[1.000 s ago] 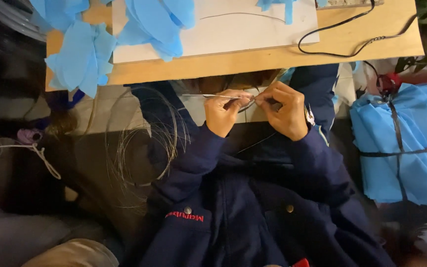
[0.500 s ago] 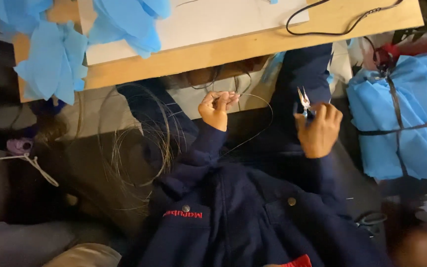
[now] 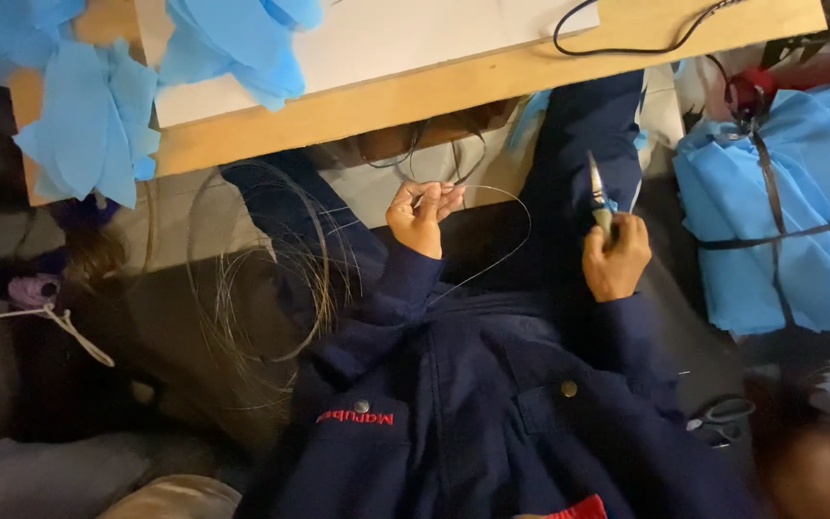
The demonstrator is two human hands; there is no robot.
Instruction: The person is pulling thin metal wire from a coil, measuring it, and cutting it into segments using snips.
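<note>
My left hand [image 3: 422,215] pinches a thin steel wire [image 3: 506,245] that loops out to the right and runs down across my dark blue jacket [image 3: 492,404]. Loose coils of the same wire [image 3: 261,279] hang to the left over my lap. My right hand [image 3: 615,258] is apart from the left, out to the right, and grips small pliers [image 3: 598,197] with the jaws pointing up. Both hands are just below the front edge of a wooden table [image 3: 415,91].
Blue tissue sheets [image 3: 98,125] lie on and hang off the table beside a white board [image 3: 415,38] and a black cable [image 3: 646,38]. A strapped bundle of blue sheets [image 3: 780,211] stands at the right. Scissors [image 3: 722,418] lie low right; a white cord [image 3: 60,322] at the left.
The hands, together on the wire a second ago, have drawn apart. My right hand has moved right and lower with the pliers; my left still holds the wire.
</note>
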